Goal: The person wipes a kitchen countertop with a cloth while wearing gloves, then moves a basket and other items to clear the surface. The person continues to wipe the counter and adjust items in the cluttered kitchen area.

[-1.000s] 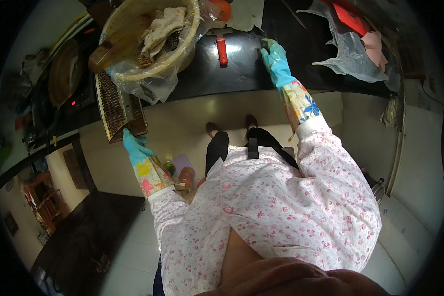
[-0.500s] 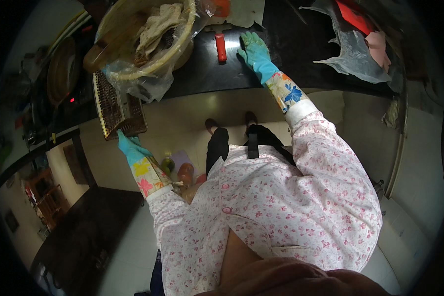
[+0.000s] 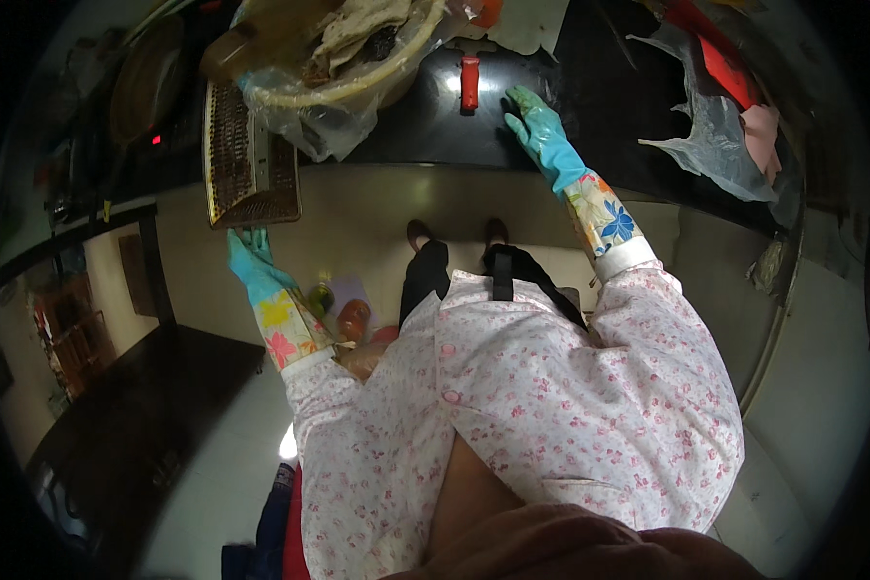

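Both of my hands wear light-blue rubber gloves with flowered cuffs. My left hand [image 3: 252, 263] is just below the near edge of a greasy brown metal tray with a perforated panel [image 3: 228, 159], which juts past the counter's front edge. Its fingers are stretched out and apart; whether the tips touch the tray, I cannot tell. My right hand [image 3: 539, 133] is over the black counter, fingers extended and nothing in them. To the left of it lies a scraper with a red handle [image 3: 469, 83], its blade toward the far side.
A plastic-lined yellowish basin [image 3: 377, 87] holding a crumpled dirty cloth [image 3: 358, 34] stands beside the tray. Torn clear plastic [image 3: 715, 145] and red sheeting [image 3: 710, 53] lie at the right of the black counter [image 3: 406, 135]. A dark table [image 3: 155, 406] is at the lower left.
The view has shifted, so the counter things sit further right and higher. My left fingers, earlier at the tray's near edge, are now spread just below it. My right hand stays by the scraper.
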`<state>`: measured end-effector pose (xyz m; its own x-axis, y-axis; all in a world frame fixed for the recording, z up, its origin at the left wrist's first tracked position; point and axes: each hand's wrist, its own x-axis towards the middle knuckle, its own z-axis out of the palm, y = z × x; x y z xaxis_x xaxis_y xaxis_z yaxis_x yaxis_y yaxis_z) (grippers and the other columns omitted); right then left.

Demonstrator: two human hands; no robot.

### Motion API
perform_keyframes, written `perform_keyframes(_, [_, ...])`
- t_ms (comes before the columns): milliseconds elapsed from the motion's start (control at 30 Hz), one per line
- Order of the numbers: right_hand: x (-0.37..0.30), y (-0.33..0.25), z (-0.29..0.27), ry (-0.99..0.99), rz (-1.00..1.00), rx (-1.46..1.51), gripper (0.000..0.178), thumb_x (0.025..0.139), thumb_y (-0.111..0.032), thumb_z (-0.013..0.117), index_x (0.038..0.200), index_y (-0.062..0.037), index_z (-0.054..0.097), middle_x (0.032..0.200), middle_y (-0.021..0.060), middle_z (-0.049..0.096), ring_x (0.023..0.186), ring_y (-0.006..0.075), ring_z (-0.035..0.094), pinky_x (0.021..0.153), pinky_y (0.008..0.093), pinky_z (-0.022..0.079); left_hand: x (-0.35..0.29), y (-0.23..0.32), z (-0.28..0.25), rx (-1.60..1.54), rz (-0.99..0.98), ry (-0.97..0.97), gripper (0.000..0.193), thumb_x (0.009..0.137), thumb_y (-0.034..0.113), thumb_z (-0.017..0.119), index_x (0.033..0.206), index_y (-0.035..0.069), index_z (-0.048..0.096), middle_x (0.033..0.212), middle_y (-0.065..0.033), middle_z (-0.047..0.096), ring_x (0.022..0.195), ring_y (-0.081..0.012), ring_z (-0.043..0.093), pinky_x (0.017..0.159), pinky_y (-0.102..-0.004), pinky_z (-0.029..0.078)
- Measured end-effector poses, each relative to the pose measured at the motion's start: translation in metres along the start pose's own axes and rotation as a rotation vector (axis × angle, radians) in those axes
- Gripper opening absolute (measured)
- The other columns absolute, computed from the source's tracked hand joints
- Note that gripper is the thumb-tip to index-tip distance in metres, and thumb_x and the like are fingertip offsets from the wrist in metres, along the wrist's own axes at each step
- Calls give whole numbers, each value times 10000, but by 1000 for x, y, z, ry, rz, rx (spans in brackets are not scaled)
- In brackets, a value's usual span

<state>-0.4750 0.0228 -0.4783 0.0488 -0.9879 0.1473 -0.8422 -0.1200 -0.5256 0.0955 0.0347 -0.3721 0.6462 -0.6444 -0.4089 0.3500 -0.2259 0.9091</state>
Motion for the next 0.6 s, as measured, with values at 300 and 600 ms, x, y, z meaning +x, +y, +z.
perform_keyframes(300, [12,-113,41,70,-230,15,460,918,-125,663,1373,-81,615,1379,171,621,1237,352,626,1056,414,521,-23,14,-34,-32,-5,-17,586,1104,246,482,1623,74,274,1597,-247,367,1331,-420,550,1111,-441,536])
perform_keyframes(600, [27,-110,43,-57,192,479,445,943,-105,640,1386,-85,598,1383,156,619,1253,350,608,1063,411,501,-30,23,-54,-7,-21,-20,615,1110,286,458,1638,79,222,1605,-245,358,1307,-414,573,1154,-448,488])
